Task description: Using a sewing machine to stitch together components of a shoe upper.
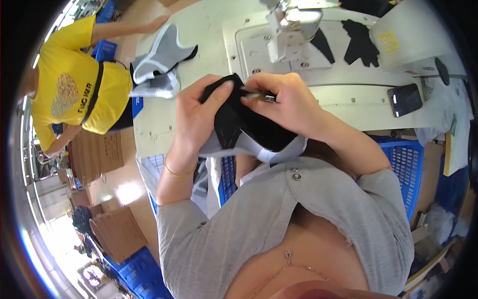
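A black and grey fabric piece [238, 130] is held up in front of my chest, near the table's front edge. My left hand [195, 115] grips its left side, thumb on the black cloth. My right hand [285, 99] pinches a small metal tool [263, 95] against the top of the cloth and also rests on the fabric. Behind the hands stands a white sewing machine [293, 24] on a white table [154, 130].
A grey and white fabric stack [160, 65] lies on the table at left. Black cut pieces [359, 41] lie at the back right, a phone [404, 98] further right. A blue basket [407, 164] sits under the table. A person in yellow [74, 89] works at left.
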The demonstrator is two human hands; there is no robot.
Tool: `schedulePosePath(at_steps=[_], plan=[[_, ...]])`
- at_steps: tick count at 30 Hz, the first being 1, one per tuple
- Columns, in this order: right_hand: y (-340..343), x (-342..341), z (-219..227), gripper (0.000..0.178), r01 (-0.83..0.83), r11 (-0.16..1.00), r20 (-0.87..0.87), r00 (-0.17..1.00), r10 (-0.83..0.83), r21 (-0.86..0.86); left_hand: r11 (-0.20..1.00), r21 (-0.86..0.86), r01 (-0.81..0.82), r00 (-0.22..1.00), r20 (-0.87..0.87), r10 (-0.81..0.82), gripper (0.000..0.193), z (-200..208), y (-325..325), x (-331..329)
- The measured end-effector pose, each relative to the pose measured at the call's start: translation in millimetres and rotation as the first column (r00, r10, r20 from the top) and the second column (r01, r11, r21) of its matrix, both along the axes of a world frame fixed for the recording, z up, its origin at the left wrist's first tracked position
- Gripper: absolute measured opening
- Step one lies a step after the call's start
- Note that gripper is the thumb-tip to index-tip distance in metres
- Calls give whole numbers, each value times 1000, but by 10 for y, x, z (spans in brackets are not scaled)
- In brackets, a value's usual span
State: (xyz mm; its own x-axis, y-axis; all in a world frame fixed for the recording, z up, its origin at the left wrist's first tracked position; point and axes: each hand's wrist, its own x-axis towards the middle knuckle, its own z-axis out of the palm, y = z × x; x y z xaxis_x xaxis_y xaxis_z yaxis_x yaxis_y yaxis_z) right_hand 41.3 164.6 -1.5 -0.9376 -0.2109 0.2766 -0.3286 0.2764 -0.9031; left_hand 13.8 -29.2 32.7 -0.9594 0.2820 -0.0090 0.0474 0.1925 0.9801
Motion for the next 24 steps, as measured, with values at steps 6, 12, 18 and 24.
schedulePosePath(at_steps=[6, 12, 18, 24], plan=[[91, 22, -285, 25, -3, 970, 286, 955, 74, -242, 990, 136, 22, 902, 424, -79, 21, -218, -53, -120], [484, -66, -212, 33, -58, 944, -200, 972, 128, 324, 975, 49, 216, 834, 510, -210, 25, -339, 27, -235], [610, -128, -230, 33, -94, 878, -330, 903, 273, 469, 946, 117, 304, 744, 591, -312, 21, -365, 144, -315], [671, -204, -237, 30, -172, 862, -389, 838, 383, 478, 913, 174, 370, 659, 643, -390, 20, -354, 220, -363]])
